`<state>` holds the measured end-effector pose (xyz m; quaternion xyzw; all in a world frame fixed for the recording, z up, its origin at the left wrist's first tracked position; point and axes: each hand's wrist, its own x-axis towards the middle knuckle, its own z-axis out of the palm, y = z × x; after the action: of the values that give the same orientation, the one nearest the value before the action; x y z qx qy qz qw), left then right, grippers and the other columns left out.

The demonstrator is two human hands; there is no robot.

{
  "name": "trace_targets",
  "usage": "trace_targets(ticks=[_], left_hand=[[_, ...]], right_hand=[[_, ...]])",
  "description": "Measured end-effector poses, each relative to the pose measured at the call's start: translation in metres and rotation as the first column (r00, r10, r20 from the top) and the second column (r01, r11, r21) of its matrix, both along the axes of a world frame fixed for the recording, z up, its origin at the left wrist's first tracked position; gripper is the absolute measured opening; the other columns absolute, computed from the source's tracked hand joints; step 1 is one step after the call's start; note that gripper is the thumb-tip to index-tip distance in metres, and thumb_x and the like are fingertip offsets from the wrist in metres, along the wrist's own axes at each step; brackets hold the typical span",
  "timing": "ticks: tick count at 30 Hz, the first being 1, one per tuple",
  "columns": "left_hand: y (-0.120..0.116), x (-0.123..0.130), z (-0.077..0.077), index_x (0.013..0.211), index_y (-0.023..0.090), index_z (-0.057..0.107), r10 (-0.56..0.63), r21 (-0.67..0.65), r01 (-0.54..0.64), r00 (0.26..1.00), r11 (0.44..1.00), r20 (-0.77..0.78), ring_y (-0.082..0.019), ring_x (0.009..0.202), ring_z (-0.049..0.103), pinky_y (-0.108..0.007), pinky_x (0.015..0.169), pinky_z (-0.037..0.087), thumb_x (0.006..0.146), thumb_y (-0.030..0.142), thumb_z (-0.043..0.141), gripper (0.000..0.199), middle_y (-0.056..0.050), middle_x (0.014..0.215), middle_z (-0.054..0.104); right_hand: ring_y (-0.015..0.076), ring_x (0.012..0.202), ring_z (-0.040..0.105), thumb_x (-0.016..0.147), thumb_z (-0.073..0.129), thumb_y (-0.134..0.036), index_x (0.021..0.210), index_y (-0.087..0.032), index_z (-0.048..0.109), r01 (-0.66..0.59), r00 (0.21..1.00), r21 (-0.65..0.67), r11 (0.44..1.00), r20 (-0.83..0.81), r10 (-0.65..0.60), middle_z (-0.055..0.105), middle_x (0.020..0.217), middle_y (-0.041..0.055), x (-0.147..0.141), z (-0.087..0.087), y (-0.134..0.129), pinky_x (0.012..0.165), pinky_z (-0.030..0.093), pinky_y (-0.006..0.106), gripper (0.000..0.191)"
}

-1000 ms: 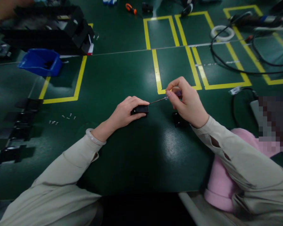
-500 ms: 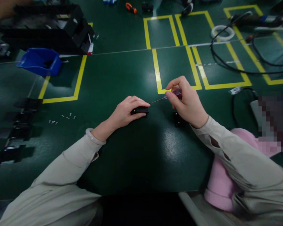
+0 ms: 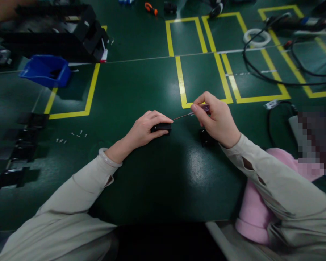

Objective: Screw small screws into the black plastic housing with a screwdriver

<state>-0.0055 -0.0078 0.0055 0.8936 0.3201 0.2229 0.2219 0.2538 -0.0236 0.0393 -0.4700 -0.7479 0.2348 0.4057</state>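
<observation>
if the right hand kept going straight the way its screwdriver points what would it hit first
The right hand with its screwdriver would likely meet the end of the black block in the left hand; depth is unclear, so the tip may already touch it or catch a fingertip first.

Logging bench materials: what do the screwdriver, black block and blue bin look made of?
Screwdriver: shaft looks like bare metal, thin and grey; handle probably plastic, purple and seemingly translucent.
Black block: dark, smooth-looking, faint sheen; plastic or coated metal, can't tell.
Blue bin: likely moulded plastic, blue throughout, soft sheen.
</observation>
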Motion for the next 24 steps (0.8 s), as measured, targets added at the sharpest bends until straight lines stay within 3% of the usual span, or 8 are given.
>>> trace_targets(ticks=[5, 12, 15, 17, 24], left_hand=[[0.0000, 0.0001, -0.0007, 0.124, 0.023, 0.064, -0.003, 0.015, 0.004, 1.000, 1.000, -0.010, -0.021, 0.112, 0.062, -0.036, 0.098, 0.044, 0.097, 0.039, 0.060, 0.031, -0.006, 0.120, 0.069], [-0.0005, 0.0000, 0.0005, 0.123, 0.023, 0.064, -0.011, 0.025, 0.011, 1.000, 1.000, 0.006, -0.020, 0.111, 0.062, -0.036, 0.097, 0.044, 0.097, 0.037, 0.062, 0.030, -0.006, 0.120, 0.069], [-0.0004, -0.0001, 0.0009, 0.123, 0.023, 0.064, -0.015, 0.029, 0.014, 1.000, 0.999, 0.006, -0.021, 0.111, 0.062, -0.036, 0.098, 0.044, 0.097, 0.037, 0.062, 0.030, -0.006, 0.120, 0.069], [-0.0004, 0.0000, 0.0009, 0.123, 0.023, 0.064, -0.014, 0.028, 0.014, 1.000, 1.000, 0.002, -0.021, 0.112, 0.062, -0.036, 0.098, 0.044, 0.097, 0.037, 0.062, 0.030, -0.006, 0.120, 0.069], [-0.0001, 0.0003, 0.0003, 0.124, 0.023, 0.064, -0.015, 0.029, 0.015, 1.000, 0.999, 0.004, -0.021, 0.111, 0.062, -0.036, 0.098, 0.044, 0.097, 0.037, 0.061, 0.030, -0.006, 0.121, 0.069]], right_hand=[[0.0107, 0.060, 0.056, 0.094, 0.052, -0.026, 0.099, -0.022, 0.051, -0.033, 0.999, 0.014, 0.999, -0.022, 0.033, 0.056, 0.073, -0.0035, -0.0006, 0.0002, -0.0004, 0.058, 0.042, 0.029, 0.006], [0.0090, 0.050, 0.051, 0.096, 0.055, -0.035, 0.084, -0.023, 0.050, 0.010, 1.000, 0.016, 1.000, -0.004, -0.010, 0.050, 0.059, -0.0062, -0.0003, -0.0012, 0.0004, 0.054, 0.037, 0.028, 0.018], [0.0096, 0.053, 0.053, 0.094, 0.054, -0.027, 0.095, -0.023, 0.051, -0.010, 1.000, 0.023, 1.000, -0.007, 0.010, 0.052, 0.066, -0.0057, 0.0002, -0.0025, 0.0009, 0.055, 0.041, 0.028, 0.005], [0.0099, 0.055, 0.055, 0.093, 0.054, -0.025, 0.100, -0.023, 0.051, -0.014, 1.000, 0.027, 1.000, -0.017, 0.015, 0.054, 0.070, -0.0048, 0.0003, -0.0026, 0.0009, 0.057, 0.043, 0.029, 0.008], [0.0099, 0.056, 0.054, 0.095, 0.054, -0.033, 0.083, -0.023, 0.050, 0.015, 1.000, 0.031, 0.999, -0.002, -0.015, 0.054, 0.065, -0.0041, 0.0001, -0.0021, 0.0012, 0.055, 0.040, 0.028, 0.017]])
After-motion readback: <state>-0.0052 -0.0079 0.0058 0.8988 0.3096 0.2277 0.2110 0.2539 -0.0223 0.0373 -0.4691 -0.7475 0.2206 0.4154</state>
